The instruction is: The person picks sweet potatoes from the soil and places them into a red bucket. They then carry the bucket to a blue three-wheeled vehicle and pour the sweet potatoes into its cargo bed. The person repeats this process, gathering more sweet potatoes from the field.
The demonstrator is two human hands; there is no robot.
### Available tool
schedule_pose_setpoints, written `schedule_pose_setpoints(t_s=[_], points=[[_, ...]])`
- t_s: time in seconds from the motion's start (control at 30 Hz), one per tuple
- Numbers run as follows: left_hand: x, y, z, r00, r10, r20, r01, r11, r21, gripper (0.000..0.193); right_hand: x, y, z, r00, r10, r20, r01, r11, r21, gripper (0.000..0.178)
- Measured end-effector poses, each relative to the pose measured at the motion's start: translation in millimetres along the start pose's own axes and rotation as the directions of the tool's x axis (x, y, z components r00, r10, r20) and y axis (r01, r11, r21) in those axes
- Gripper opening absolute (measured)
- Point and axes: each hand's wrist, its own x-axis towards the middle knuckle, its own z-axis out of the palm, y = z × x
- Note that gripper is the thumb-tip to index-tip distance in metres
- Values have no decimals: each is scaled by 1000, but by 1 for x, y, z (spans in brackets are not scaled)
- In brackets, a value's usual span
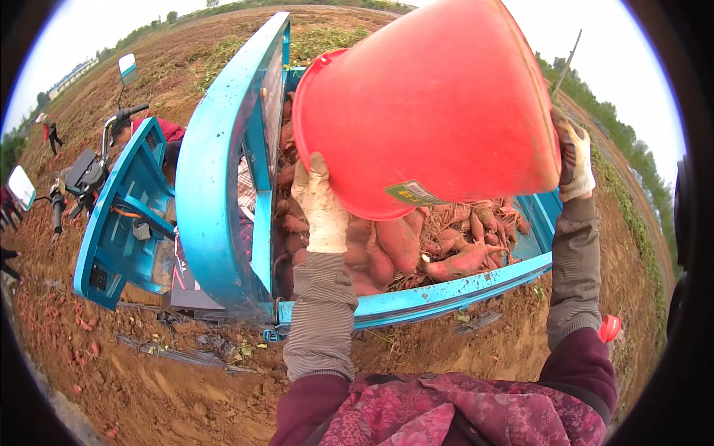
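Observation:
I hold a big red plastic bucket tipped on its side, mouth toward the bed of a blue cargo tricycle. My left hand, in a dirty white glove, grips the bucket's rim near the mouth. At the bucket's base is my right hand, also gloved, pressing against it. Below the bucket, a heap of reddish sweet potatoes fills the bed. The bucket's inside is hidden.
The tricycle's handlebars and mirror stand at the left on bare brown soil. Loose sweet potatoes lie on the ground at the lower left. A person in red stands far off in the field. A small red object lies by my right elbow.

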Motion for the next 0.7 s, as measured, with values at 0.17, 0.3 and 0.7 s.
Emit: schedule_pose_setpoints(t_s=[0.17, 0.3, 0.7], points=[[-56, -17, 58, 991, -5, 130, -6, 996, 84, 48, -53, 56, -89, 972, -69, -225, 65, 998, -25, 43], [-102, -18, 109, 944, -103, 315, 38, 978, 205, 54, -117, 110, -150, 933, 181, -311, -146, 981, 131, 44], [-246, 28, 188, 411, 72, 909, -868, 337, 366, 22, -215, 218, -145, 787, 610, -87, -578, 780, 239, 47]])
